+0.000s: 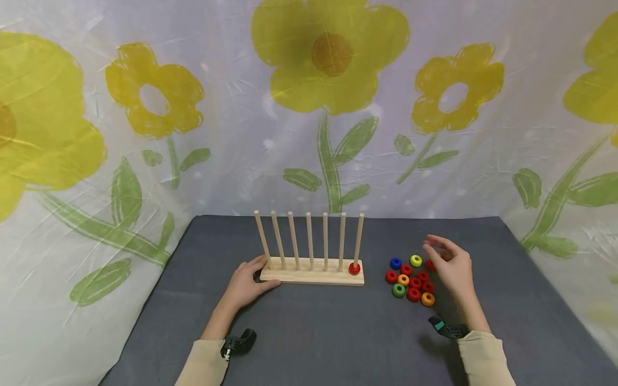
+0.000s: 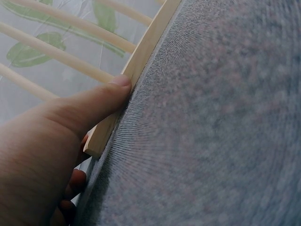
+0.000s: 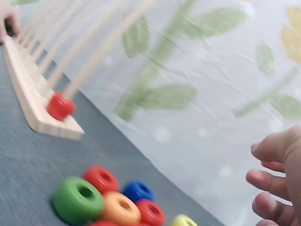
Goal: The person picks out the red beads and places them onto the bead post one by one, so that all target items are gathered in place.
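Note:
A wooden peg stand point(image 1: 309, 275) with a row of several upright pegs sits on the table. One red bead point(image 1: 354, 268) is threaded at the foot of its rightmost peg. My left hand point(image 1: 245, 285) grips the stand's left end; in the left wrist view the thumb point(image 2: 101, 101) presses the front edge of the base while other fingers are partly hidden behind it. Over the right side of a group of loose beads point(image 1: 415, 282) hovers my right hand point(image 1: 454, 268), fingers loosely bent and apart, holding nothing. The beads are red, orange, green point(image 3: 77, 200), blue point(image 3: 138, 191) and yellow.
Dark grey cloth point(image 1: 318, 332) covers the table. A pale curtain point(image 1: 232, 134) printed with yellow flowers hangs behind and to the sides. Each wrist wears a black strap, the right one point(image 1: 449, 328) with a green patch.

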The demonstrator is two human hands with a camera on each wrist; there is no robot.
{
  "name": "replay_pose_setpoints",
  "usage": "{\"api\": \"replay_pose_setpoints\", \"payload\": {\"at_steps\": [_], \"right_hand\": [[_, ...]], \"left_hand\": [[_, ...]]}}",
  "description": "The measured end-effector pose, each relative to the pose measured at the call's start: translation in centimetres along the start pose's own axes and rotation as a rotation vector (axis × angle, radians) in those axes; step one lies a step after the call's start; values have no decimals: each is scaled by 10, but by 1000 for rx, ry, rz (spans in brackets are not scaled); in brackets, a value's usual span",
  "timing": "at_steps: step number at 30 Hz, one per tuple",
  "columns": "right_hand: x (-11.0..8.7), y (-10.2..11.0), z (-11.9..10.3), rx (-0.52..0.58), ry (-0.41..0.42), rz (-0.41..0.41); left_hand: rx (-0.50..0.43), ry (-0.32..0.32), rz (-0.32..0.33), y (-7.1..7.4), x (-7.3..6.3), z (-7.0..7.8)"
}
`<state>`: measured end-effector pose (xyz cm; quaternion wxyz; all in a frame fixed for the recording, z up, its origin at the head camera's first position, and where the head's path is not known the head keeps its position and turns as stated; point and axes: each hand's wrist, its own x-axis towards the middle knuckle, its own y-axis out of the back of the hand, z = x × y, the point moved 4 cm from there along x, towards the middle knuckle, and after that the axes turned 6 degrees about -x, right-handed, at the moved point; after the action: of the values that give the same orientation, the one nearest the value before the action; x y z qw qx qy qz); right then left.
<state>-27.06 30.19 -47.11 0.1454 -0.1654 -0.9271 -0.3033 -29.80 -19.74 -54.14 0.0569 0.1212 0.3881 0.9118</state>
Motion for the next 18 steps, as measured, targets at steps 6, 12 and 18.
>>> {"api": "replay_pose_setpoints", "payload": {"at_steps": [6,12,18], "right_hand": [[1,17,34,34,-171,104],[-3,19,66,107,-283,147],[-7,11,75,49,-263,102]], "left_hand": [[19,-17,10,1,1,0],[32,-31,15,3,0,0],[35,-32,6,1,0,1]]}}
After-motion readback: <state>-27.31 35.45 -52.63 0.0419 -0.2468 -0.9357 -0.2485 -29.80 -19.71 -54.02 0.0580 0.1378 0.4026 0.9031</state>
